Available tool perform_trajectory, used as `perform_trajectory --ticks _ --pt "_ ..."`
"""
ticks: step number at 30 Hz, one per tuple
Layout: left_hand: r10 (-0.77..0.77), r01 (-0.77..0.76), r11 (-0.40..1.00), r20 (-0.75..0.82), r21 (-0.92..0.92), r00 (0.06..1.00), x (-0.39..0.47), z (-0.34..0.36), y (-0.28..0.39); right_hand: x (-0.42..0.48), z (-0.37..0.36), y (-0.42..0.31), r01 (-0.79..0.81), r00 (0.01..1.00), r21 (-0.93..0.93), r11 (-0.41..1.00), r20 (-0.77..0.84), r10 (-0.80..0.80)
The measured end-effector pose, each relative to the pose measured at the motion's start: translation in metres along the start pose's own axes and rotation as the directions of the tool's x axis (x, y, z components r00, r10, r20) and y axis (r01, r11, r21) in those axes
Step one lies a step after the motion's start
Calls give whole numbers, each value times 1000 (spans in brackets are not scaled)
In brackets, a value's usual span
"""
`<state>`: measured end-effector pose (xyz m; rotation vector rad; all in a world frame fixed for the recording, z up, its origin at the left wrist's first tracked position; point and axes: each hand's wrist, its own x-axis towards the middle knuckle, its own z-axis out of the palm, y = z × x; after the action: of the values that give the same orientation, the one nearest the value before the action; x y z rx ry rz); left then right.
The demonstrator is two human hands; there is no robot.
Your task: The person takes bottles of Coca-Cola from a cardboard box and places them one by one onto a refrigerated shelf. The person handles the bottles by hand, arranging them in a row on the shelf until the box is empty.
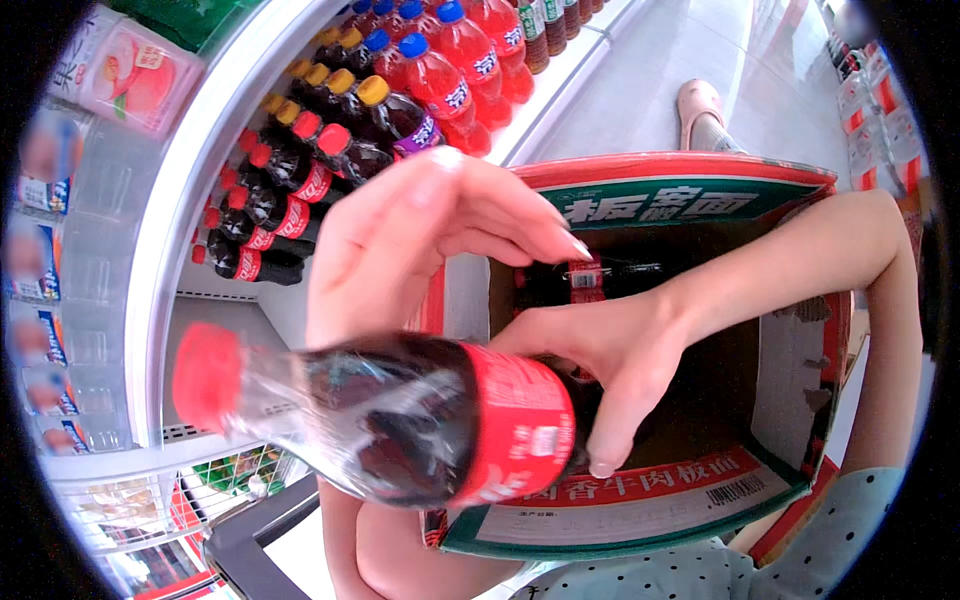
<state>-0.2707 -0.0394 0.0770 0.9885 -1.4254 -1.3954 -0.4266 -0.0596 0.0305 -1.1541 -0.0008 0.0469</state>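
Note:
My right hand (615, 352) grips a plastic cola bottle (405, 427) near its base, thumb on the near side. The bottle lies almost level, its red cap pointing left and dark drink inside. My left hand (382, 255) arches above and behind the bottle, fingers bent toward the right with nothing seen in them. Below my right arm is an opened cardboard box (600, 529) with red and green printed flaps. Another dark bottle with a red label (630, 274) lies inside it; my right hand and arm hide part of the box's interior.
On the shelf at upper left stand rows of red-capped cola bottles (281, 217), yellow-capped dark bottles (375, 105) and blue-capped red drinks (442, 82). A shelf edge (142, 300) curves down the left. A wire basket (135, 510) is at lower left, and wrapped bottle packs (874, 127) at far right.

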Motion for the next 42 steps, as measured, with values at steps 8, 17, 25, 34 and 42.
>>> perform_trajectory --ticks 8,17,25,34,42 --pt "114 -186 503 -149 -844 982 -35 -43 -34 10 1 -14 -13 965 345 939 -240 102" --pt "360 -258 629 -19 -733 933 -15 -40 -35 10 -7 -9 -58 991 494 867 -77 110" --pt "204 -371 599 -313 -710 927 -21 -19 -15 6 0 -24 -139 967 278 950 -170 191" --pt "237 -592 625 -599 -509 765 -31 -55 2 5 9 -58 -241 901 -525 816 -433 -12" --pt "356 -584 652 -485 -483 799 -20 -70 -17 7 -8 -61 -391 847 -2 920 -392 359"
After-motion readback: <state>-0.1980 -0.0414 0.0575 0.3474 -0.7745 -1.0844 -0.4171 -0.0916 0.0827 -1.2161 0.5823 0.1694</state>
